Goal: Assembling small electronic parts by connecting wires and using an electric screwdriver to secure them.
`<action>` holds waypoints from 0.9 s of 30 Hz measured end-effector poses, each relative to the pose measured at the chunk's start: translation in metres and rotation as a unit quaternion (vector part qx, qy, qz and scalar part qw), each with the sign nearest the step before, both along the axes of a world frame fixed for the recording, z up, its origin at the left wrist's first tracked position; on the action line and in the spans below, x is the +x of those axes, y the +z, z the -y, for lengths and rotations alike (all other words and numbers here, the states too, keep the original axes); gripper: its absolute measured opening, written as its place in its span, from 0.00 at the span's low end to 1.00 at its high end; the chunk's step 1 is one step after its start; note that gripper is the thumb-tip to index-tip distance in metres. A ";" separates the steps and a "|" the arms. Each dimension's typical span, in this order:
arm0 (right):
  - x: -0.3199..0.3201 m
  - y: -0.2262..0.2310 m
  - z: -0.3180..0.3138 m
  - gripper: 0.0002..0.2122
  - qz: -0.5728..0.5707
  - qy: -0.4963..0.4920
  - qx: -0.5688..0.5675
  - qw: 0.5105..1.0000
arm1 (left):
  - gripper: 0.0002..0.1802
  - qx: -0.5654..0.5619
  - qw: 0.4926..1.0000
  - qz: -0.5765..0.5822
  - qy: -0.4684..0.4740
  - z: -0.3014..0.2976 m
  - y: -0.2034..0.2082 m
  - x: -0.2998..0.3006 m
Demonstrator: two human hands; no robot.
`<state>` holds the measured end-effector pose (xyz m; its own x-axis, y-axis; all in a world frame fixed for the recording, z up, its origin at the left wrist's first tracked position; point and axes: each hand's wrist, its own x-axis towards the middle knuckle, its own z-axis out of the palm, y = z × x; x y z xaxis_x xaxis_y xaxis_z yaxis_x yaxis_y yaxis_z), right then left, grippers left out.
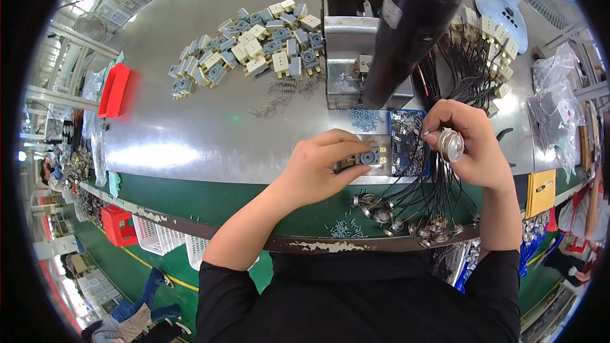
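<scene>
My left hand (321, 166) pinches a small grey plastic housing (368, 158) with brass terminals between thumb and fingers, at a metal block on the bench. To its right, my right hand (473, 143) is closed on a round silver metal cap (450, 145), held above the bench. A blue tray (392, 166) of small metal clips lies between the two hands. Bluish screws (365, 120) are heaped just beyond the left hand. Several round metal caps on black wires (438, 225) lie along the near edge, below both hands.
A black cylindrical tool (413, 28) stands over a metal fixture (343, 57). Beyond the left hand spreads a pile of grey and cream housings (254, 47), with loose springs (286, 94). Wired cream connectors (502, 51) and a white fan (502, 9) are at far right; a red bin (114, 91) is left.
</scene>
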<state>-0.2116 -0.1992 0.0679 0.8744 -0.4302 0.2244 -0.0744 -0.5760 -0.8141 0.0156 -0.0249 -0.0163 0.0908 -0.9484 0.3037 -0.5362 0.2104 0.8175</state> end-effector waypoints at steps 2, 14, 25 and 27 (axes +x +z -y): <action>0.002 0.000 -0.001 0.06 -0.010 -0.008 -0.021 1.000 | 0.17 -0.057 0.998 0.036 -0.016 -0.003 -0.010 0.002; 0.012 0.004 -0.010 0.06 -0.026 -0.001 -0.061 0.998 | 0.09 -0.034 0.955 0.170 0.240 0.012 -0.006 0.058; 0.013 0.006 -0.015 0.11 -0.015 0.059 -0.028 0.998 | 0.09 0.028 0.942 0.298 0.151 0.011 -0.011 0.058; 0.013 0.005 -0.015 0.10 -0.023 0.085 -0.016 0.996 | 0.10 0.038 0.947 0.296 0.119 0.007 -0.013 0.057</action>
